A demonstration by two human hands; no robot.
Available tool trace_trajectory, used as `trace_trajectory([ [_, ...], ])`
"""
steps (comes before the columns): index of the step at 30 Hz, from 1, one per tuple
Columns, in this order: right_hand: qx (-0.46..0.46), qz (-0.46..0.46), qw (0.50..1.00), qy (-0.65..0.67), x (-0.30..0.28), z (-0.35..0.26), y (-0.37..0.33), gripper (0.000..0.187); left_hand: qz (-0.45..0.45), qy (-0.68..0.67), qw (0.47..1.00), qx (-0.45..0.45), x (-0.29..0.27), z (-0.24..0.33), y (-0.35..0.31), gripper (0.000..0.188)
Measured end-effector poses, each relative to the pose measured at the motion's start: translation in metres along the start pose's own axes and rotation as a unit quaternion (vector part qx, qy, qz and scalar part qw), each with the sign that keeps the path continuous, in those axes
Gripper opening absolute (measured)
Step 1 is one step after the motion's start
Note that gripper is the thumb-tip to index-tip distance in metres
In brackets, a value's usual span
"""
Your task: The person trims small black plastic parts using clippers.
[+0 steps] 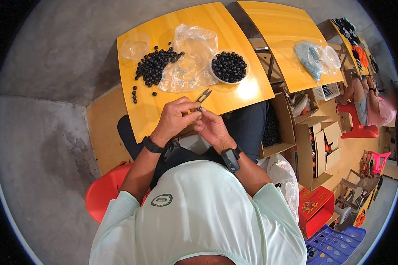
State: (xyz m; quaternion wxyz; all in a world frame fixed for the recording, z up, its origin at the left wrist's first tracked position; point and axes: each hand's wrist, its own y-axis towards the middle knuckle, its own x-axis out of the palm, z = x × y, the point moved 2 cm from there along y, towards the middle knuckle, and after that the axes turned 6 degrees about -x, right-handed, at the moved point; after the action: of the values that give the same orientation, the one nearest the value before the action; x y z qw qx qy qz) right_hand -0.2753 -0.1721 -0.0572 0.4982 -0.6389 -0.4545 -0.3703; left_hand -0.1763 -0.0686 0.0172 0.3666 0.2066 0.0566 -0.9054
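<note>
My left hand (pixel 176 118) and my right hand (pixel 212 128) meet over the near edge of a small yellow table (pixel 243 90). Together they pinch a small dark bead (pixel 199 108) between the fingertips. A pair of small thread snips (pixel 203 94) sticks up from the fingers; I cannot tell which hand holds it. On the table lie a loose pile of black beads (pixel 154 66), a white bowl (pixel 229 67) full of black beads, a crumpled clear plastic bag (pixel 191 57) and an empty clear dish (pixel 135 46).
A second yellow table (pixel 287 39) with clear bags stands to the right. Open cardboard boxes (pixel 311 145), a red box (pixel 316 205) and a blue crate (pixel 336 245) crowd the floor at right. Another person (pixel 376 106) sits far right. I sit on a red chair (pixel 104 190).
</note>
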Motion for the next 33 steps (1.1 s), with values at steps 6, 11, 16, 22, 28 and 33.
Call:
trace_trajectory([
  [6, 0.033, -0.020, 0.998, 0.050, -0.003, 0.007, -0.001, 0.022, -0.024, 0.003, 0.999, -0.031, -0.003, -0.002, -0.001, 0.021],
  [11, 0.071, -0.061, 0.994, 0.057, -0.002, 0.003, -0.006, 0.024, -0.086, 0.000, 0.996, -0.023, -0.006, -0.006, -0.005, 0.019],
  [16, 0.084, -0.045, 0.995, 0.013, -0.019, 0.005, -0.011, 0.025, -0.090, -0.043, 0.995, -0.028, -0.002, -0.012, -0.017, 0.017],
  [22, 0.057, -0.073, 0.995, 0.024, -0.025, -0.003, 0.000, 0.014, 0.104, 0.144, 0.982, -0.063, -0.035, -0.060, -0.002, 0.020],
  [28, 0.041, -0.089, 0.995, 0.008, -0.019, -0.009, 0.000, 0.013, 0.035, 0.307, 0.951, 0.017, -0.016, -0.058, 0.028, 0.013],
  [33, 0.036, -0.091, 0.995, -0.011, -0.017, -0.006, -0.004, 0.019, 0.046, 0.334, 0.941, 0.035, -0.007, -0.073, 0.030, 0.011],
])
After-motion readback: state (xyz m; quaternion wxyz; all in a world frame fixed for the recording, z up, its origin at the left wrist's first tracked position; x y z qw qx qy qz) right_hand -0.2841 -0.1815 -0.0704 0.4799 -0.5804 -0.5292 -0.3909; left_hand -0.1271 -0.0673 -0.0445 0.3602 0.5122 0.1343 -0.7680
